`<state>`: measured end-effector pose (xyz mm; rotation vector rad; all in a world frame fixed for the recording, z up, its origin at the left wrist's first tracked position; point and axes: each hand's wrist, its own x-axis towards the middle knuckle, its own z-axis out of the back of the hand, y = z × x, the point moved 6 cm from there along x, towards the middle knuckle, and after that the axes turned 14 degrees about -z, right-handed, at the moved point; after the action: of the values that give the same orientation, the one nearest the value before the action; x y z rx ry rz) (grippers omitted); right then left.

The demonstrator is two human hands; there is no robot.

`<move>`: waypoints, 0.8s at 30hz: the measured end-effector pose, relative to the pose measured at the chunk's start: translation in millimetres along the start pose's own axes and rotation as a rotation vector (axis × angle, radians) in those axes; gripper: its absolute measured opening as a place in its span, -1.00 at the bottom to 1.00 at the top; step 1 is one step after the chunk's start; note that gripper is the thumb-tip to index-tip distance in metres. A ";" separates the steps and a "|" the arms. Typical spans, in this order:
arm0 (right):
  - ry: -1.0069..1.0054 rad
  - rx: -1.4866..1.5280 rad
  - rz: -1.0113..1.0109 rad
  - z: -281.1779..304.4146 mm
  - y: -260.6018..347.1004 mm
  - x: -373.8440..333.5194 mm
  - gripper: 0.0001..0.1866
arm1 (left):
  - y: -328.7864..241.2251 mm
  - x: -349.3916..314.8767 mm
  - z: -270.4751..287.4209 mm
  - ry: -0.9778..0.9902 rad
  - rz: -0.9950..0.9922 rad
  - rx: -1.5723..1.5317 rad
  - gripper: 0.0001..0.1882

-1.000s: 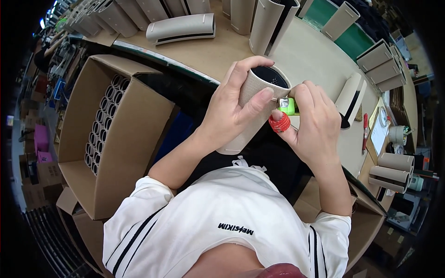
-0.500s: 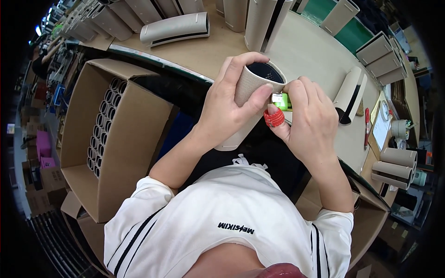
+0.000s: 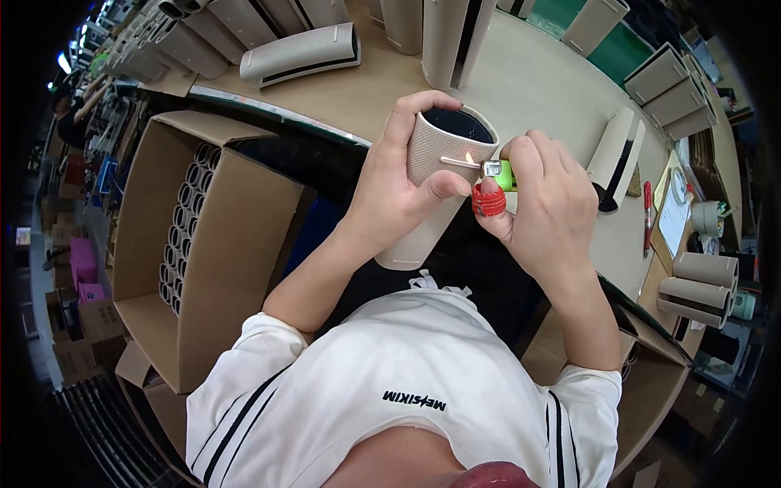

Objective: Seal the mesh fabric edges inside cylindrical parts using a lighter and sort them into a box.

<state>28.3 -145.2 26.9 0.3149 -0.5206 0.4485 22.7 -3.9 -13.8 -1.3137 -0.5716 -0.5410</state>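
Note:
My left hand is closed around a beige textured oval sleeve, which is tilted with its dark hollow end up. Near that end a short pale strip lies across the sleeve's side. A small green lighter with a metal top is gripped in my right hand. Its small flame burns beside the strip's right end. Red wrapping covers the right thumb. My left thumb rests on the sleeve just below the strip.
An open cardboard box at left holds several stacked sleeves. More sleeves stand along the table's back, and one sleeve lies on its side. At right are another lying sleeve, a red pen, a clipboard and a sleeve group.
A flame now shows at the lighter. My left thumb has dropped lower, uncovering the pale strip. The right thumb and lighter have shifted slightly to the right.

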 end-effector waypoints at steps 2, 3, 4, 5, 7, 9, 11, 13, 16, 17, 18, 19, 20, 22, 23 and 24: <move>-0.015 -0.037 0.013 0.6 0.5 -0.3 -0.57 | -1.0 -0.5 -1.2 0.015 0.024 0.030 -0.40; -0.016 -0.036 0.012 0.2 -0.1 -0.4 -0.57 | -2.0 -0.4 -1.8 0.016 0.024 0.030 -0.40; -0.026 -0.009 0.022 0.1 -0.4 -0.5 -0.57 | -1.3 -0.8 -1.5 0.002 0.055 0.020 -0.40; -0.036 0.018 0.032 -0.2 -0.7 -0.6 -0.57 | -0.6 -1.2 -1.1 -0.014 0.087 0.008 -0.40; -0.055 0.070 0.051 0.1 -1.4 -0.9 -0.58 | 1.3 -1.9 -0.5 -0.043 0.150 -0.015 -0.40; -0.048 0.078 0.046 0.3 -3.4 -1.3 -0.58 | -0.1 -0.6 -1.1 -0.052 0.159 -0.037 -0.41; -0.033 0.091 0.038 0.5 -5.9 -1.9 -0.58 | -0.6 0.5 -2.0 -0.070 0.177 -0.083 -0.45; -0.027 0.096 0.030 0.6 -7.1 -2.6 -0.58 | 1.0 0.2 -3.0 -0.077 0.187 -0.107 -0.46; -0.009 0.078 0.027 -0.5 -6.5 -3.1 -0.60 | 1.9 -1.4 -5.4 -0.020 0.040 -0.057 -0.56; -0.003 0.073 0.027 -0.8 -6.2 -3.2 -0.60 | 0.0 -1.2 -6.0 -0.001 -0.009 -0.040 -0.59; -0.003 0.072 0.027 -0.8 -6.0 -3.0 -0.60 | -1.0 -0.8 -5.9 -0.002 -0.009 -0.041 -0.59; -0.017 0.087 0.041 0.1 -5.0 -2.7 -0.61 | -1.2 -0.4 -5.9 0.006 0.028 -0.053 -0.60; -0.031 0.102 0.055 1.1 -4.1 -2.3 -0.61 | -1.9 0.2 -5.9 0.014 0.064 -0.066 -0.62; -0.059 0.130 0.083 3.6 -2.6 -2.0 -0.62 | -1.2 0.1 -6.8 0.029 0.137 -0.092 -0.64; -0.058 0.133 0.089 5.5 -1.4 -2.6 -0.62 | -1.2 0.0 -4.9 0.023 0.137 -0.088 -0.64; 0.097 0.246 0.022 3.1 -4.5 -4.2 -0.63 | 1.1 0.0 -2.0 -0.001 0.161 -0.094 -0.65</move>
<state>25.9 -151.7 26.3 0.5215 -0.3750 0.5482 23.6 -5.7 -15.0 -1.4353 -0.4406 -0.4390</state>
